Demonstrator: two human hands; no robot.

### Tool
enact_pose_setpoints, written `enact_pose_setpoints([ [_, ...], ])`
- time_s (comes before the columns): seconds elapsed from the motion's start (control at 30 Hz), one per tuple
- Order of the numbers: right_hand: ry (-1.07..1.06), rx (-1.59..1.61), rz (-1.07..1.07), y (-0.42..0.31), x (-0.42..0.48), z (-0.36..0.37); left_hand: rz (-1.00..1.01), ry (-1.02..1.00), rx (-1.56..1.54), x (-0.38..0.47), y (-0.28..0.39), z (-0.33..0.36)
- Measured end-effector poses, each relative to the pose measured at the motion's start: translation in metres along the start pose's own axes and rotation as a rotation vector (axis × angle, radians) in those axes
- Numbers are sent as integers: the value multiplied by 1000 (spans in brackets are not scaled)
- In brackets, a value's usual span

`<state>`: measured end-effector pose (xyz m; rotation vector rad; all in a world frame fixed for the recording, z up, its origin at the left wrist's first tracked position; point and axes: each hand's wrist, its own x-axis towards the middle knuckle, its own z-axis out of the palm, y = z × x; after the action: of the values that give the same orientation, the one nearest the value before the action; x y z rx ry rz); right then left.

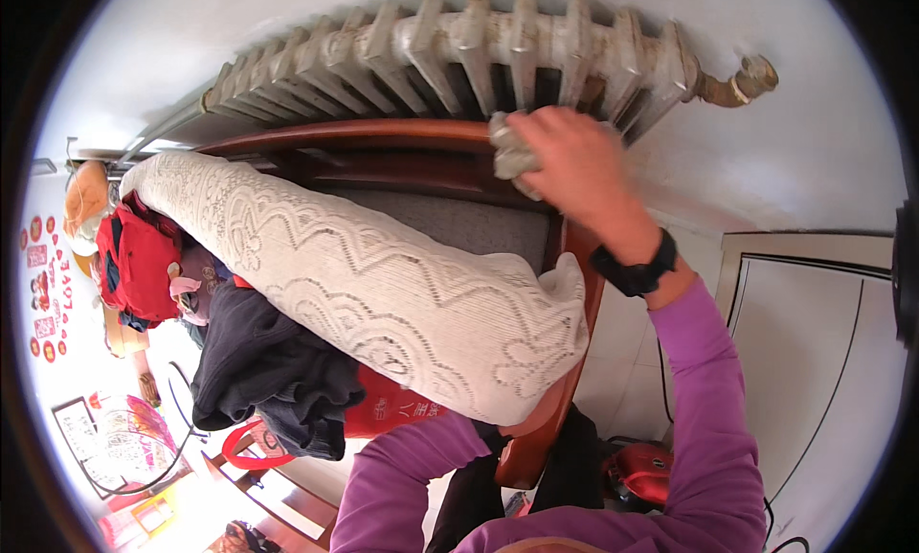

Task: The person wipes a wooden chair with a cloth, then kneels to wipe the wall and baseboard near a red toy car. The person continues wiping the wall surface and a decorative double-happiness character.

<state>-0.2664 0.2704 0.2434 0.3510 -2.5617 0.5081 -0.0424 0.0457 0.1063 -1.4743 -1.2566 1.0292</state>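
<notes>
My right hand (574,165), slightly blurred, grips a crumpled greyish rag (513,154). It is at the right end of the top rail of a reddish-brown wooden sofa (402,131), just below a cast-iron radiator (477,43). A black watch (635,262) is on that wrist. My left hand is out of view; its purple sleeve (409,459) ends at the near edge of the long cushion. A cream lace cover (402,287) wraps this cushion, which lies slantwise over the sofa. Behind it shows a grey seat surface (452,222).
A dark garment (280,366) and a red bag (384,406) lie against the cushion's near side. Red clothing (140,262) is heaped at the far left. A pipe fitting (743,82) juts from the radiator's right end. On the floor at right is a red appliance (642,470), near a white door (797,366).
</notes>
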Motion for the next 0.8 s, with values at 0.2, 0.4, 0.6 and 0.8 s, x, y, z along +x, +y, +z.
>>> enact_pose_setpoints([
  [0.2,-223,-36,-130,-52,89,68,-278,67,312,7,44,-3],
  [0.4,-265,-75,-215,-56,98,90,-590,38,639,21,70,-1],
  [0.6,-308,-51,-83,-33,59,37,-828,1,912,29,73,4],
  [0.8,-201,-54,-178,-33,62,45,-1072,-7,1042,40,81,15],
])
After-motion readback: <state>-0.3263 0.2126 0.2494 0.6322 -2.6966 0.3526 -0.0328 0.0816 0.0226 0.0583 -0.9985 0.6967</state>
